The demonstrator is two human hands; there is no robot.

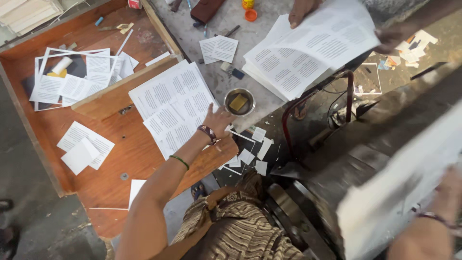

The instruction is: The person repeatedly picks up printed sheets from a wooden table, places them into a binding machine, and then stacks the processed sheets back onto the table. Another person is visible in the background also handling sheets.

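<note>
The left hand [219, 120] lies flat, fingers spread, on the right edge of a stack of printed sheets [171, 108] that rests on a reddish wooden board [120, 159]; it grips nothing. Two bands show on that arm: a dark beaded bracelet [208, 134] at the wrist and a thin green bangle [179, 162] further up the forearm.

The right hand [450, 185] is at the far right edge, blurred, touching the end of a thick white pile of paper [399, 188] that lies on a dark machine [337, 168]. Whether the fingers clamp the pile or only rest against it cannot be told. A bracelet [435, 219] sits on this wrist too.

Just beside the left hand stands one small round metal bowl [239, 101] with one yellow sponge [238, 102] inside.

At the top, two hands of another person hold a fanned bundle of printed sheets [308, 53]: one hand [301, 10] on its upper edge, the other [392, 36] at its right side.

On the grey table [226, 72] above the bowl lie two small printed slips [219, 49] side by side. One orange cap [250, 15] sits near the top edge.

In the wooden tray [57, 130] at left, a loose heap of printed pages [79, 77] carries one white roll [61, 65]; lower down lies a separate printed page [85, 139] with one blank white sheet [79, 155] on it.

Several small white paper scraps [250, 151] lie scattered below the board.
</note>
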